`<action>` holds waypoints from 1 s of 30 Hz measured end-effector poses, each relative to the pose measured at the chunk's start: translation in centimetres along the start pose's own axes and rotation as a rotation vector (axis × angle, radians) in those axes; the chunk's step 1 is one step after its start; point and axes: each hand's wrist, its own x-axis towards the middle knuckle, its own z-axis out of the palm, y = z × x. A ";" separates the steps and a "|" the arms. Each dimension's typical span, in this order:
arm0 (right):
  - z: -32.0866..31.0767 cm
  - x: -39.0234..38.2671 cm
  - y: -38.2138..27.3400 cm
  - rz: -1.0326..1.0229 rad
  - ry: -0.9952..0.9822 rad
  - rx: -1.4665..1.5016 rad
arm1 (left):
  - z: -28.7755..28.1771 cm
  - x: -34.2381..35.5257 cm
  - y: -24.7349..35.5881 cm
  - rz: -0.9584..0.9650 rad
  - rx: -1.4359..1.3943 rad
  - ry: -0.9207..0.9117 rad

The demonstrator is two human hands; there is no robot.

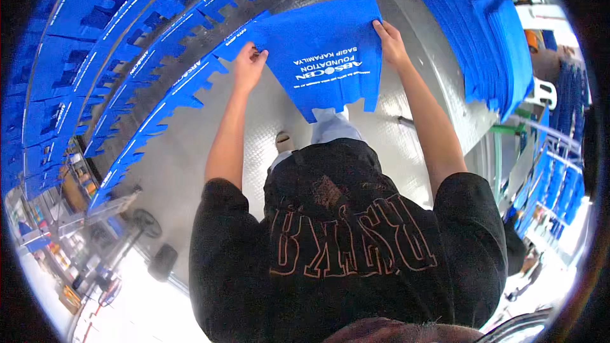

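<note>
At upper centre, our left hand (249, 63) pinches a flat, white-printed blue fabric bag (324, 35); our right hand (391, 43) pinches its right edge.

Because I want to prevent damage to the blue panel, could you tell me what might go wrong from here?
The blue panel is held only near its sides by the left hand and right hand; if one grip slips, it may drop toward the floor.
Its upper left corner overlaps a row of blue pieces in this view, so it could catch.
The stack at right has uneven edges; it might slide if bumped.
</note>
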 end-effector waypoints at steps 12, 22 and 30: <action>6.1 34.7 3.3 0.099 -0.165 -0.058 | 3.0 24.9 -9.5 -0.297 -0.084 0.257; 20.4 53.0 17.6 0.101 -0.396 0.055 | -2.6 37.9 -26.6 -0.387 0.181 0.191; 10.6 57.8 26.8 -0.817 0.148 -1.477 | 6.7 38.2 -27.5 0.207 0.917 0.348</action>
